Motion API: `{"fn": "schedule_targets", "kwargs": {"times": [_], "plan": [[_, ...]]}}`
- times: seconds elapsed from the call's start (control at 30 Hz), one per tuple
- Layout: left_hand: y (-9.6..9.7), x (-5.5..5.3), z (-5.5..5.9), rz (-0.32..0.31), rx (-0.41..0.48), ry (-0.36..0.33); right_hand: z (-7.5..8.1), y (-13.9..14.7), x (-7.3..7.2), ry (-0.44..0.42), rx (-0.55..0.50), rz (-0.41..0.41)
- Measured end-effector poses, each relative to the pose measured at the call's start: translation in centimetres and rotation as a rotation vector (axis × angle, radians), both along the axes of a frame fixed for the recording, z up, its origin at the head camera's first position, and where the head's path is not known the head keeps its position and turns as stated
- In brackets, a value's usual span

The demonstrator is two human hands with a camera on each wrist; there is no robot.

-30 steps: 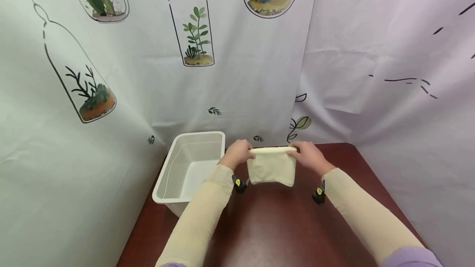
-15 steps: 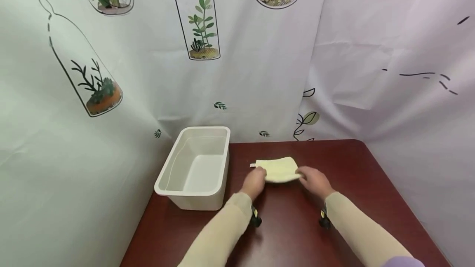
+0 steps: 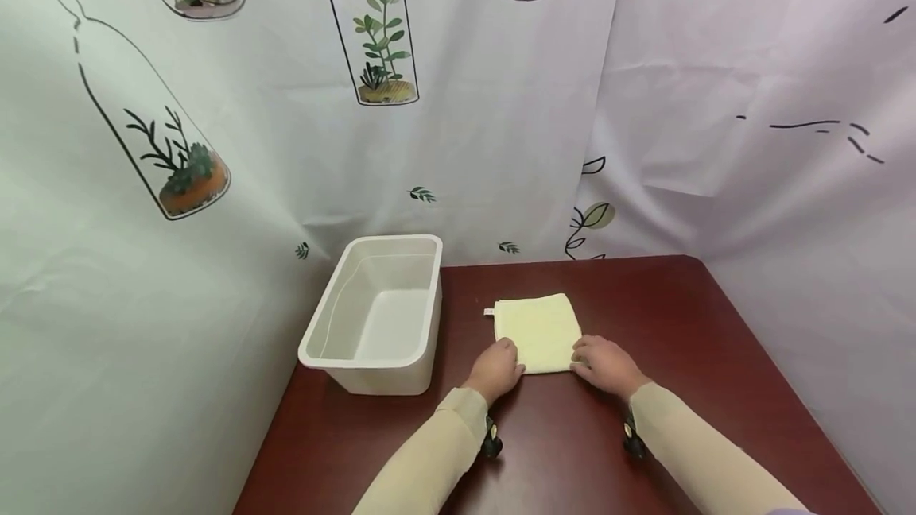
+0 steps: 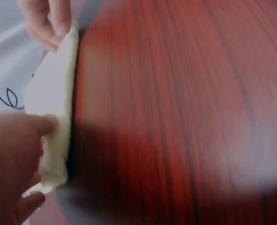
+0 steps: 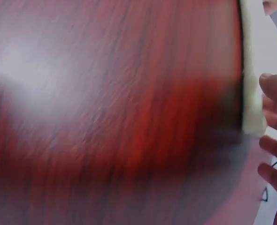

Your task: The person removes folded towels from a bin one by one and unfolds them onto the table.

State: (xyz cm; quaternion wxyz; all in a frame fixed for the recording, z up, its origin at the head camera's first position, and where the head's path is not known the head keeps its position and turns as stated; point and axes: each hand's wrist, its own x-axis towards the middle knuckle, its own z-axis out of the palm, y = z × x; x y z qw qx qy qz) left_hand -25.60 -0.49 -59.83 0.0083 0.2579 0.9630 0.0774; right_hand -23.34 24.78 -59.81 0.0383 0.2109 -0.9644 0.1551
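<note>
A pale yellow cloth (image 3: 540, 331), folded into a near-square with a small white tag at its left edge, lies flat on the dark red wooden table. My left hand (image 3: 495, 369) is at its near left corner; in the left wrist view the thumb rests on the cloth (image 4: 56, 150) with other fingers beside its edge. At the near right corner is my right hand (image 3: 607, 364), fingers loosely spread. The right wrist view shows its thumb close to the cloth's thick edge (image 5: 252, 93), and two lower fingers off the cloth.
A deep off-white plastic bin (image 3: 428, 332) stands on the table (image 3: 544, 451) left of the cloth. A white curtain (image 3: 501, 141) printed with plants in glass jars hangs close behind the table and along both sides.
Both hands held the cloth up by its top edge, then drew it down toward me. Now it lies flat on the table, and the hands' hold has loosened at the near corners.
</note>
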Motion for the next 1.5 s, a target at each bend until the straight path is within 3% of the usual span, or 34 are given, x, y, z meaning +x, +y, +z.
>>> {"fn": "schedule_targets", "kwargs": {"times": [0.1,0.2,0.3,0.43,0.53,0.67,0.87,1.3,1.5], "plan": [[0.8,-0.3,0.1,0.032,-0.073,0.041,0.1,-0.9,-0.7,0.091,0.041,-0.006],[1.8,-0.3,0.0,0.047,-0.098,0.045,0.0,-2.0,-1.3,0.100,0.047,-0.011],[2.6,-0.4,-0.5,0.042,-0.090,-0.019,-0.8,-2.9,-1.7,0.013,0.037,-0.014],[2.9,-0.5,-1.6,0.025,-0.158,-0.077,-1.9,-3.5,-1.7,-0.124,0.008,-0.024],[2.8,-1.1,-1.5,0.007,-0.232,-0.082,-2.2,-3.8,-1.8,-0.166,-0.005,-0.043],[2.5,-2.2,-1.3,-0.004,-0.270,-0.102,-2.2,-4.1,-2.4,-0.181,0.007,-0.055],[2.3,-3.6,-2.0,-0.019,-0.256,-0.119,-2.0,-4.3,-3.2,-0.217,-0.015,-0.074],[2.5,-4.9,-1.8,-0.009,-0.216,-0.184,-2.3,-4.3,-4.9,-0.301,0.065,-0.115],[2.7,-5.3,-1.2,-0.005,-0.221,-0.211,-2.4,-4.1,-5.4,-0.288,0.033,-0.112]]}}
